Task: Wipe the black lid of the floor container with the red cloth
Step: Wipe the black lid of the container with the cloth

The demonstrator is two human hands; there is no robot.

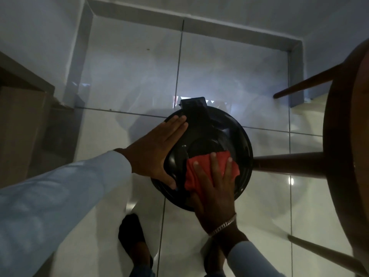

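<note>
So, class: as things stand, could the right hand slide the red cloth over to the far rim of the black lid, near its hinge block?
Probably yes. The right hand presses the red cloth flat on the black lid, and the surface beyond it looks bare. The left hand rests on the lid's left edge, out of that path.

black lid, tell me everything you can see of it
The black lid is round, glossy and plastic-looking, with raised concentric rings and a rectangular tab at its far edge. It lies closed and level on the floor container. The left hand rests flat on its left side; the right hand presses the red cloth onto its near part.
</note>
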